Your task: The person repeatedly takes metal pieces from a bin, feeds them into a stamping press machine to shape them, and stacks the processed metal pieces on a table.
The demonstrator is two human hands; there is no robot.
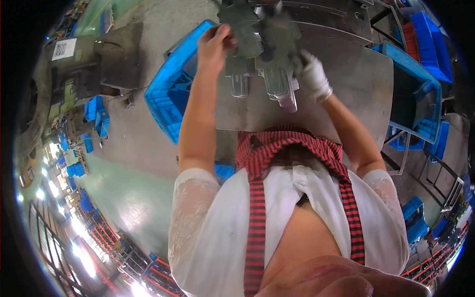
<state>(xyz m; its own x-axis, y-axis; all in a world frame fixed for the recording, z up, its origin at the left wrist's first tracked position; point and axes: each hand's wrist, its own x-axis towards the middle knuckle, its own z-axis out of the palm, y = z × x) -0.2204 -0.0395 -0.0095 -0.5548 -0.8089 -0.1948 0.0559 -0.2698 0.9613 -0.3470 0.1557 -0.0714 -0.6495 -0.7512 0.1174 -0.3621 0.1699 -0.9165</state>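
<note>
My bare left hand (213, 47) is raised at the left of a grey metal press fixture (245, 29). Its fingers are curled together, and what they hold, if anything, is hidden. My right hand (314, 76) wears a white glove and is partly blurred. Its fingers close around something dark at the lower right of a blurred grey metal part (281, 34). Below the fixture, several pale, shiny metal pieces (277, 84) lie stacked on the grey metal worktable (346, 94).
A blue plastic bin (163, 94) stands left of the table. Another blue bin (430, 94) is at the right on a metal frame (403, 153). Behind it are a blue and a red crate (431, 44). Dark machinery (118, 54) stands at the far left.
</note>
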